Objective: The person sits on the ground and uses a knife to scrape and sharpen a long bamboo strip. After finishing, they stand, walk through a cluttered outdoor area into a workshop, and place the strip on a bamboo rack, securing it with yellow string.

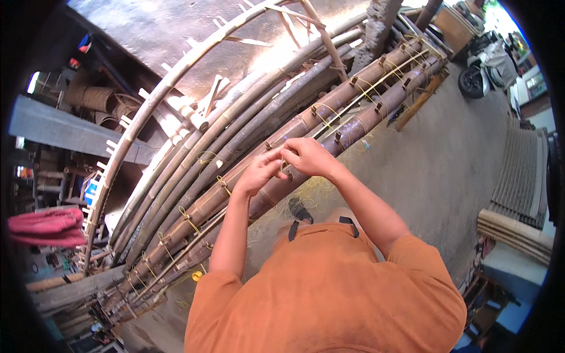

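Note:
My left hand (262, 175) and my right hand (310, 157) meet above a pair of long brown bamboo poles. The fingers of both are pinched on a thin yellowish cord (282, 165), which shows only in part between them. Short dark pegs stick out of the near bamboo pole (352, 127), one of them just below my fingers. Along the far bamboo pole (203, 206), similar pegs carry loops of yellow cord. A thin pale strip (359, 98) runs lengthwise between the two poles, crossed by cord lashings (325, 115).
Behind the poles lie more long bamboo poles (182, 156) and a curved bamboo frame with pegs (154, 100). Loose yellow strands (315, 191) lie on the floor by my feet. At the far right stand a motorbike (491, 67) and stacked corrugated sheets (521, 170). A red cloth (47, 227) hangs at left.

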Motion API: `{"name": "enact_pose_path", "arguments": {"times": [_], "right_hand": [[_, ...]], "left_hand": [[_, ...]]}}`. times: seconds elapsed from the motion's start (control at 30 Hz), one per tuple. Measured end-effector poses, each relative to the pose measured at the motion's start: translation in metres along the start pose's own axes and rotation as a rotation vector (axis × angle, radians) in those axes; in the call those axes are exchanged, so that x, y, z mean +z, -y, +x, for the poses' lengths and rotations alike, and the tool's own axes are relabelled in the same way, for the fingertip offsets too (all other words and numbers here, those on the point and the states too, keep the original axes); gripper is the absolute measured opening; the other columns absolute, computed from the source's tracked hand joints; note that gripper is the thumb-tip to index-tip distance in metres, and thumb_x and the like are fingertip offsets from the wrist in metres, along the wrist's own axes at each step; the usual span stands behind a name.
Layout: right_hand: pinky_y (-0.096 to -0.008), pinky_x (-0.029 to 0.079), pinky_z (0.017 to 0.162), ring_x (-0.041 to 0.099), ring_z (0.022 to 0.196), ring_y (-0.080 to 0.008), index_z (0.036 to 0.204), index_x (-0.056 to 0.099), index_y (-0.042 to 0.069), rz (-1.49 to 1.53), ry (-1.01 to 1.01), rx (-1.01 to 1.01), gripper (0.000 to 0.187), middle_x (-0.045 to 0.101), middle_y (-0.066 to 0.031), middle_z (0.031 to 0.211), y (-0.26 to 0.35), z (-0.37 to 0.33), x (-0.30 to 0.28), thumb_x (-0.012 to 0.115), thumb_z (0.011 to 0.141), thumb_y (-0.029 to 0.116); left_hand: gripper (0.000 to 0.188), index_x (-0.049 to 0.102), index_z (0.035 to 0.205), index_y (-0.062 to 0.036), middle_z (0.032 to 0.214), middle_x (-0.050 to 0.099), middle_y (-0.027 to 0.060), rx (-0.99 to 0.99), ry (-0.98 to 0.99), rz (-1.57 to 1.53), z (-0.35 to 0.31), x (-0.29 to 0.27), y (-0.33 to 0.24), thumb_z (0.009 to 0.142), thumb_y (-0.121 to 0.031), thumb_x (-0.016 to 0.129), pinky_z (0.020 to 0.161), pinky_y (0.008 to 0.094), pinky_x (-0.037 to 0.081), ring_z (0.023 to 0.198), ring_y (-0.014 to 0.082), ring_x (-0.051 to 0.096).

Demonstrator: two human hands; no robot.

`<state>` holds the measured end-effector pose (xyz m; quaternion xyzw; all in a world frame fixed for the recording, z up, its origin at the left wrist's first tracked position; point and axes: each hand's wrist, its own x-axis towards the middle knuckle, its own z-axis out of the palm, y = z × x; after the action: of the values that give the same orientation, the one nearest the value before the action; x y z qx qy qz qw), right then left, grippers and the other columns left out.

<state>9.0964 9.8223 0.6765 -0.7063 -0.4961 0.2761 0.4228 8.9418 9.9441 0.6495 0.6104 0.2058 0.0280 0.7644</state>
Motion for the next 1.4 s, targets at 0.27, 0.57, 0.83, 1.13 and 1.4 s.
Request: {"name": "enact_pose_path", "arguments": {"times": [0.27,0.57,0.83,1.13,1.4], "right_hand": [[-0.0347,0.053,0.085,0.069,0.095,-0.0229,0.115,0.061,0.005,0.702,0.341,-0.151,0.038,0.071,-0.0091,0.093,0.026,-0.014,-0.031,0.048,0.103,0.039],[-0.0364,0.049,0.095,0.064,0.102,-0.0225,0.111,0.064,-0.006,0.701,0.967,-0.572,0.032,0.068,-0.0137,0.105,0.122,-0.132,-0.126,0.046,0.100,0.020],[-0.0300,0.041,0.069,0.037,0.058,-0.0099,0.118,0.052,-0.002,1.602,0.057,-0.783,0.024,0.033,0.0029,0.068,0.112,-0.204,-0.301,0.046,0.095,0.005],[-0.0240,0.026,0.047,0.022,0.048,-0.0065,0.108,0.062,-0.002,1.535,-0.957,-0.025,0.023,0.029,0.0063,0.062,-0.180,-0.291,-0.333,0.048,0.094,0.010],[-0.0424,0.050,0.092,0.066,0.100,-0.0371,0.123,0.063,0.001,-0.585,-0.466,0.702,0.044,0.069,-0.0252,0.104,-0.275,-0.317,-0.192,0.060,0.088,0.028]], "left_hand": [[0.021,0.067,0.104,0.0003,0.091,0.066,0.0043,0.475,-0.486,0.253,-0.029,0.036,-0.070,0.100,-0.016,0.054,0.084,0.0303,0.047,0.094,0.0141,0.059],[0.095,0.027,0.148,0.0075,0.123,0.062,0.0237,0.986,0.560,-0.177,-0.131,0.219,-0.165,0.093,-0.068,0.043,0.107,0.0471,0.040,0.120,0.0358,0.057],[0.029,0.070,0.103,-0.0013,0.092,0.069,0.0086,0.125,-0.345,1.154,-0.161,0.116,-0.161,0.089,-0.027,0.071,0.077,0.0336,0.050,0.084,0.0180,0.064],[0.043,0.058,0.131,-0.0035,0.114,0.062,0.0176,0.706,-2.211,0.371,-0.815,-0.128,-0.143,0.089,-0.014,0.061,0.088,0.0397,0.051,0.105,0.0272,0.058],[0.065,0.055,0.134,-0.0038,0.124,0.058,0.0181,-0.651,-1.118,1.061,-0.589,-0.098,0.124,0.078,-0.027,0.077,0.101,0.0406,0.043,0.117,0.0305,0.055]]}}
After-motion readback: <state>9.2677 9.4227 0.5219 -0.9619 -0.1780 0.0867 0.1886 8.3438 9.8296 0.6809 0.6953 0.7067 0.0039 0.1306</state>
